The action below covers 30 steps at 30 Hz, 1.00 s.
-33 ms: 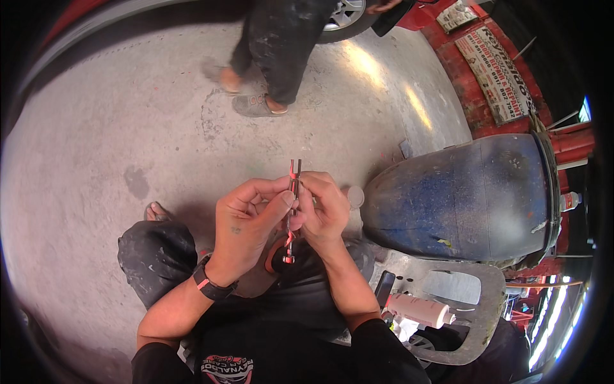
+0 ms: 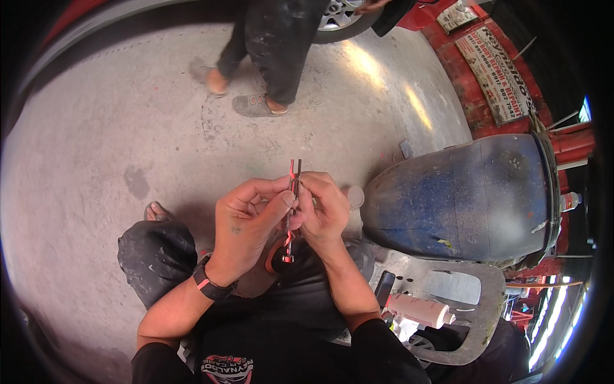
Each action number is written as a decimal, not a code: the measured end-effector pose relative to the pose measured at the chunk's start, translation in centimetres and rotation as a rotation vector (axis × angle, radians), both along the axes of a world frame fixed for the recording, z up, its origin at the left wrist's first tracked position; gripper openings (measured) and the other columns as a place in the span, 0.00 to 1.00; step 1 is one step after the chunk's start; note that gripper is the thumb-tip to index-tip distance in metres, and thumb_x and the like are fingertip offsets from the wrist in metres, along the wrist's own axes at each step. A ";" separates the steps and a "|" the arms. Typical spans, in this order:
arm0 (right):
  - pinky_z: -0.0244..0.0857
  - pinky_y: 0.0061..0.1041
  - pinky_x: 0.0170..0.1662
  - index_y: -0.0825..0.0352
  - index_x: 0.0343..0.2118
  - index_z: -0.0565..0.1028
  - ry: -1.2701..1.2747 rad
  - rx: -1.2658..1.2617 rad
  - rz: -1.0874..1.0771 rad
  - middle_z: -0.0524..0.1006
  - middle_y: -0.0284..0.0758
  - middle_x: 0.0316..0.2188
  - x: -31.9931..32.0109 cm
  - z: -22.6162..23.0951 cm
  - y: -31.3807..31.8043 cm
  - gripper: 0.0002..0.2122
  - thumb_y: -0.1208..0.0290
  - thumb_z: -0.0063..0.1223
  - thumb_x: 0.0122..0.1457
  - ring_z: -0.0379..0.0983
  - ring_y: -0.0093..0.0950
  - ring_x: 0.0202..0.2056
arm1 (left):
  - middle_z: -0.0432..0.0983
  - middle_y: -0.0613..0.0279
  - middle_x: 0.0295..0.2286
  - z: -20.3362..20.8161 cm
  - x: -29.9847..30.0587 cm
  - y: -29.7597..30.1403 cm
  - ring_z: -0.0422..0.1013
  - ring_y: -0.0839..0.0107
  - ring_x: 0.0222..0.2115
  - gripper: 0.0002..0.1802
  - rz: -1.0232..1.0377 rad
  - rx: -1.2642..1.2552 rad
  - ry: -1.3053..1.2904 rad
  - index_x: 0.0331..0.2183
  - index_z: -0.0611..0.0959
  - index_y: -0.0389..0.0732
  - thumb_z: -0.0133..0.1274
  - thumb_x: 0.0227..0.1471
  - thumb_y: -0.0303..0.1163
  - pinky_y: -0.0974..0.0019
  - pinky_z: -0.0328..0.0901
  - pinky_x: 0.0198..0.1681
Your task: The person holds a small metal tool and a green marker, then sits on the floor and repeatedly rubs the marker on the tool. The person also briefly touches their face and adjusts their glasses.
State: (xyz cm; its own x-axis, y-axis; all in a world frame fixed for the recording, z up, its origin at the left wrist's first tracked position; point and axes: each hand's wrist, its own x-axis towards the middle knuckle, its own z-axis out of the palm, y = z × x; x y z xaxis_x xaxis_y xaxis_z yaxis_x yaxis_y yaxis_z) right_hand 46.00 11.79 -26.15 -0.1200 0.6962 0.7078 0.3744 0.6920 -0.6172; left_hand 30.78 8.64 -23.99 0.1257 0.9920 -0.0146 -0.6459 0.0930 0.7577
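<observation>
In front of my lap, a slim, shiny metal part (image 2: pixel 295 185) stands nearly upright in the picture, its forked top with two prongs pointing away from me. A small rounded crosspiece (image 2: pixel 288 258) shows at its lower end. My left hand (image 2: pixel 246 221) pinches the part's middle between thumb and fingers. From the other side, my right hand (image 2: pixel 327 208) closes its fingertips on the same part. Red tints gleam on the metal, and my fingers cover some of its length, so its exact kind is unclear.
A big blue drum (image 2: pixel 454 198) lies at my right. Near it, a worn whitish plastic chair (image 2: pixel 489 301) carries a pale bottle (image 2: pixel 419 310) and a dark phone-like object (image 2: pixel 385 288). Ahead, another person's legs (image 2: pixel 278 51) stand on the concrete floor (image 2: pixel 173 134) beside a car wheel (image 2: pixel 342 16).
The other person's rear foot has shifted slightly left. My hands and the metal part keep practically the same place and grip.
</observation>
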 end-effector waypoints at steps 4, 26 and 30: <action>0.72 0.27 0.35 0.74 0.37 0.77 -0.024 0.019 -0.066 0.80 0.43 0.32 -0.4 0.5 -0.1 0.05 0.85 0.55 0.58 0.78 0.32 0.32 | 0.82 0.56 0.35 -0.1 0.1 0.3 0.78 0.76 0.33 0.11 0.032 0.055 0.048 0.46 0.80 0.28 0.53 0.60 0.19 0.71 0.78 0.38; 0.72 0.24 0.33 0.73 0.39 0.77 0.065 -0.007 -0.023 0.80 0.42 0.32 -0.4 0.9 0.1 0.07 0.87 0.56 0.57 0.78 0.30 0.31 | 0.82 0.55 0.38 0.1 -0.4 1.0 0.80 0.73 0.33 0.12 0.026 0.090 0.068 0.46 0.80 0.31 0.53 0.60 0.20 0.68 0.79 0.36; 0.73 0.26 0.34 0.74 0.39 0.77 0.063 0.008 -0.038 0.80 0.43 0.33 -0.5 0.8 -0.1 0.08 0.88 0.57 0.56 0.78 0.32 0.31 | 0.82 0.56 0.37 0.1 -0.2 0.8 0.80 0.74 0.32 0.13 0.032 0.077 0.051 0.47 0.79 0.31 0.54 0.60 0.21 0.68 0.79 0.36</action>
State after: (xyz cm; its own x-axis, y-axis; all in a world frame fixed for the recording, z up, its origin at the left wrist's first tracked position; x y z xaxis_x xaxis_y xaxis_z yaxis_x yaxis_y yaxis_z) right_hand 45.47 11.72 -25.34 -0.0486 0.6934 0.7189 0.3609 0.6833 -0.6347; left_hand 30.54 9.49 -23.86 0.0947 0.9939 0.0568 -0.6084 0.0126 0.7936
